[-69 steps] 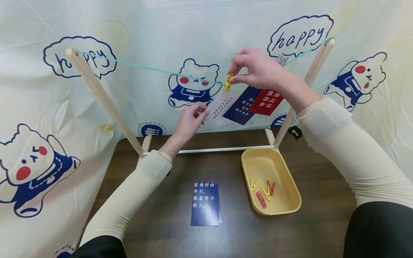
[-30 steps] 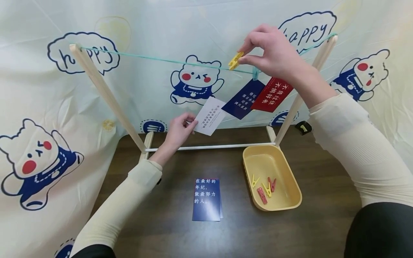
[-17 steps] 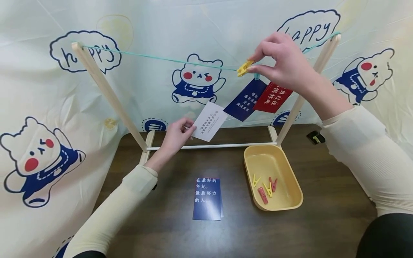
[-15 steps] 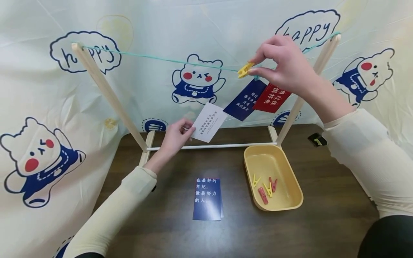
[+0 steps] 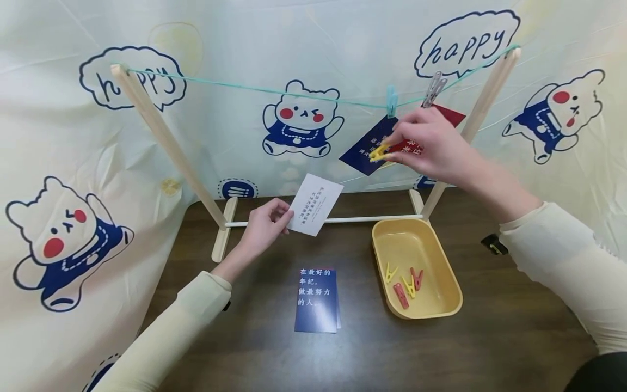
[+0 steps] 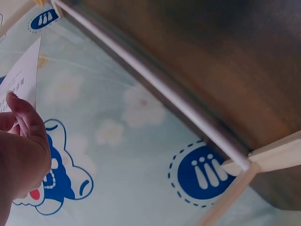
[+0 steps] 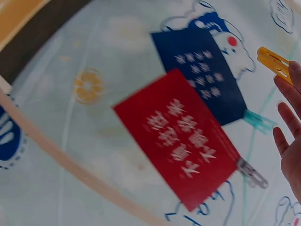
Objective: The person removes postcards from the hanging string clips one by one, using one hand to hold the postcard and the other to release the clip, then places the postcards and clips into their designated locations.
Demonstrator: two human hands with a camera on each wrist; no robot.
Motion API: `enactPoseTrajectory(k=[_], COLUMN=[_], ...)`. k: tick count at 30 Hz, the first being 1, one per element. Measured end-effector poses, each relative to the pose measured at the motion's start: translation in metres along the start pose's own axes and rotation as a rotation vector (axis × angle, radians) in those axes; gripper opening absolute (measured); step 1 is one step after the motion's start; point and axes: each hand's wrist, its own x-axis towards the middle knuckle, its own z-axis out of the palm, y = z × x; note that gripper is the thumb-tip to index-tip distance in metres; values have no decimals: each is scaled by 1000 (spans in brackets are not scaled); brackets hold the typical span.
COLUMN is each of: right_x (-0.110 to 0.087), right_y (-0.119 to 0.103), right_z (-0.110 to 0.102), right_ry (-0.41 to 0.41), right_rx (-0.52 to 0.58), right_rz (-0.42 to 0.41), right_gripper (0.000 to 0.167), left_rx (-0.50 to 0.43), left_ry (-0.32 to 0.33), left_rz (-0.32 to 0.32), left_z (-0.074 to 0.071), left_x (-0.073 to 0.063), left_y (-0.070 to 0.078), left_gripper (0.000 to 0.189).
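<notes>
My left hand (image 5: pixel 264 228) pinches a white card (image 5: pixel 315 206) with printed lettering by its left edge, below the string and over the white rod. Between thumb and fingertips, my right hand (image 5: pixel 436 142) holds a yellow clothespin (image 5: pixel 379 152), which overlaps the hanging cards in the head view. A dark blue card (image 7: pixel 202 70) hangs from the teal string (image 5: pixel 235 85) by a teal clothespin (image 5: pixel 392 102). Beside it a red card (image 7: pixel 176 141) hangs by a grey clothespin (image 5: pixel 434 89). In the right wrist view the red card partly covers the blue one.
Two wooden posts (image 5: pixel 166 147) carry the string, with a white rod (image 5: pixel 362 220) joining them low down. On the dark table lies a small stack of cards (image 5: pixel 316 310), blue on top. A yellow tray (image 5: pixel 450 272) holds several red and yellow clothespins (image 5: pixel 408 287).
The yellow clothespin was at the string over the white card, came off it, and has moved lower and right with my right hand. My left hand has lowered the white card.
</notes>
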Motion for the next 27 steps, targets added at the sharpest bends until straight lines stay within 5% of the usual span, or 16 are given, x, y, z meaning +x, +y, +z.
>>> enactPoseTrajectory(k=[27], right_x=[-92], right_y=[18], right_z=[59], right_ry=[-263], right_rx=[51], right_rz=[235], right_gripper=[28], left_rx=[-24], left_ry=[-192], left_rz=[-162], left_z=[34], left_x=[-54], left_y=[-37], left_gripper=[7])
